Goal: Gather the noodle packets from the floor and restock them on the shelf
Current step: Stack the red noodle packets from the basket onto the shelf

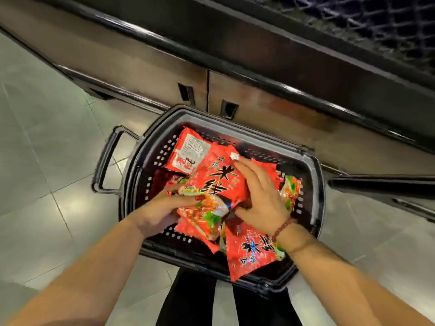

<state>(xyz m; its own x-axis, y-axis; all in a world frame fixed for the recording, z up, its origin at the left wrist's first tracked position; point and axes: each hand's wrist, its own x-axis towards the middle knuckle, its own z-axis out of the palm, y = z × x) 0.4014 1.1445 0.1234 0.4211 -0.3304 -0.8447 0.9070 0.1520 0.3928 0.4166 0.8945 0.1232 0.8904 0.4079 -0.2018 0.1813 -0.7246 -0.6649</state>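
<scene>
A black plastic shopping basket stands on the floor in front of me, holding several red noodle packets. My left hand and my right hand both grip a bunch of red noodle packets from either side, over the middle of the basket. The right hand's fingers lie over the top packet, the left hand's fingers curl round the bunch's left edge. One packet lies back-side up at the basket's far left. Another packet lies at the near right, partly under my right wrist.
The basket's handle sticks out to the left over the pale floor tiles. Directly behind the basket runs the dark base of the shelf unit, with a black mesh above it at the top right. My dark trouser legs show below.
</scene>
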